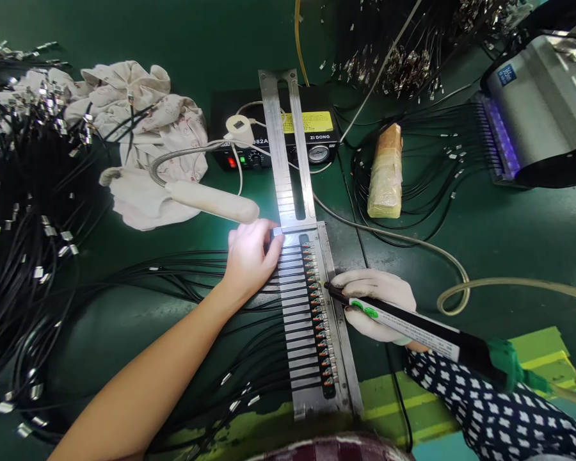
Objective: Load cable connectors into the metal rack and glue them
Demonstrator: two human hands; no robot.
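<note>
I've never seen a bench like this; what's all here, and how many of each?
Slotted metal jig: 1, silver, centre
Black cables: too many to count, black with silver ends, left, upper right and across the jig
Control box: 1, black, behind the jig's upper part
Tubular lamp: 1, white, above the left hand
Cloth: apparently 1, white, upper left
Wrapped block: 1, brown and yellowish, right of the box
Machine: 1, grey with purple glow, upper right
Pen-shaped tool: 1, mostly black, in the right hand
Tabletop: 1, green, underneath
Left hand: 1, bare, at the jig
Right hand: 1, white-gloved, right of the jig
</note>
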